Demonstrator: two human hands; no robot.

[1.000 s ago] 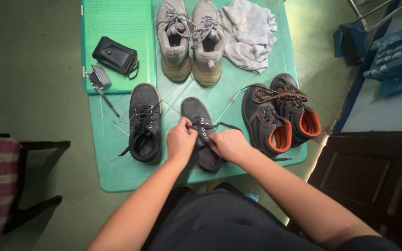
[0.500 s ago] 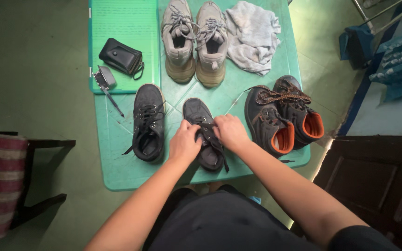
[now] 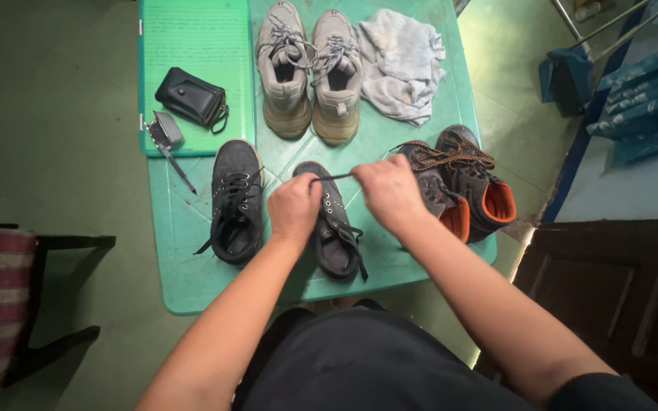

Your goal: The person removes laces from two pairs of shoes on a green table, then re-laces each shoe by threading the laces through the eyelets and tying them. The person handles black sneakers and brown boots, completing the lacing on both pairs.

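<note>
1. Fingers of the left hand [image 3: 295, 207] and right hand [image 3: 390, 190] pinch a black lace [image 3: 334, 177] taut over the dark shoe [image 3: 334, 228] at the tabletop's near middle.
2. Uneven pulling could slip the lace from its eyelets or drag the shoe.
3. The green tabletop [image 3: 192, 251] is crowded: its mate [image 3: 236, 202], grey sneakers [image 3: 310, 72], boots [image 3: 462, 190], rag [image 3: 401, 65], pouch [image 3: 190, 97].
4. Green floor [image 3: 47, 114]; chair [image 3: 17, 304] at left.

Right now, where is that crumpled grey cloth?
In the head view, the grey cloth lies at the far right of the green table, right beside the beige sneakers and beyond the orange-lined boots.
</note>
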